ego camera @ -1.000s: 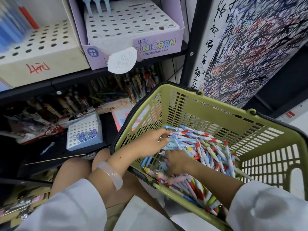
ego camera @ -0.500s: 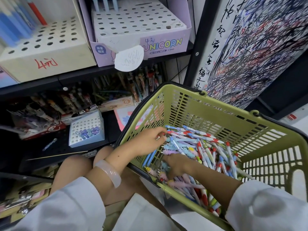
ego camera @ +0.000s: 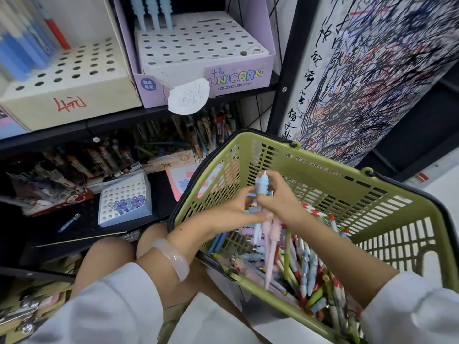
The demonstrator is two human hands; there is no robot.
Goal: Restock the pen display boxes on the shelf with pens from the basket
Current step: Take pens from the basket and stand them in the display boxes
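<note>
Since the earlier frame both hands had come up out of the loose pile, bringing a small bunch of pastel pens (ego camera: 263,219) with them, blue ones pointing up and pink ones hanging down over the heap. The right hand (ego camera: 280,201) had its fingers curled round the middle of the bunch, while the left hand (ego camera: 239,211) pinched at it from the side, fingertips meeting the right hand's just above the near left corner of the green basket (ego camera: 372,194). The remaining pens lay jumbled across the basket floor, thickest toward its near edge. The step in hand looked like gathering and squaring up matching pens before stocking. On the upper shelf the lilac unicorn box (ego camera: 206,60) stood at the right end, holding only a few blue pens (ego camera: 155,13) at its back left corner, most holes bare. The next move would likely call for lifting the bunch to that box and dropping pens singly, tip down, into free holes.
</note>
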